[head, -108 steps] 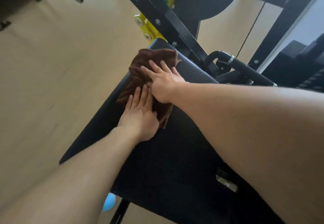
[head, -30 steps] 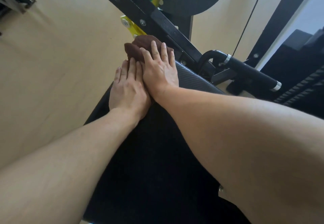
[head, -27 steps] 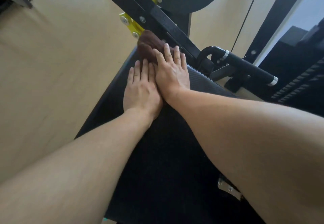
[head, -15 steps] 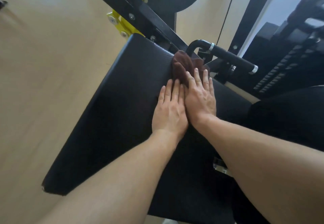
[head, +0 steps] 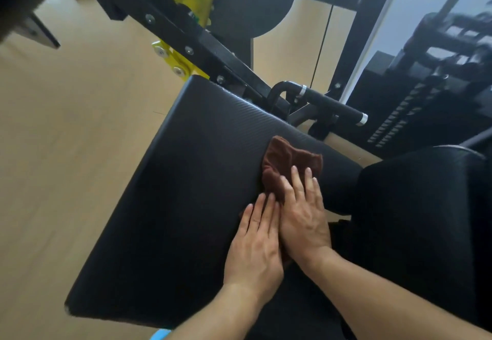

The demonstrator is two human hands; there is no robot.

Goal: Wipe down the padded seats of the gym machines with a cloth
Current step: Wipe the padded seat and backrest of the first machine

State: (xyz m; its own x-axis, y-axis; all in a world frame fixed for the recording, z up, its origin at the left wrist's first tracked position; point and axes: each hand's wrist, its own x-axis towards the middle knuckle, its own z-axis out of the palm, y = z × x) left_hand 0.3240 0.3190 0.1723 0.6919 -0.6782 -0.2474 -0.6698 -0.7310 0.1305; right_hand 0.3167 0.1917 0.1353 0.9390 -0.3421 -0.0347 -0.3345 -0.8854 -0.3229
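Observation:
A black padded seat (head: 181, 185) of a gym machine fills the middle of the view. A crumpled brown cloth (head: 286, 161) lies on its right side. My right hand (head: 303, 214) presses flat on the near part of the cloth, fingers spread. My left hand (head: 257, 243) lies flat beside it, touching it, with fingertips at the cloth's near edge. A large part of the cloth is hidden under both palms.
A black and yellow machine frame (head: 186, 33) rises behind the seat. A black handle bar (head: 327, 102) sticks out at the seat's far right. A second black pad (head: 415, 219) stands on the right, a weight stack (head: 426, 92) beyond it. Wooden floor (head: 66, 140) lies on the left.
Both hands have slid the cloth from the seat's far edge back toward me and to the right. More of the seat's left part now shows.

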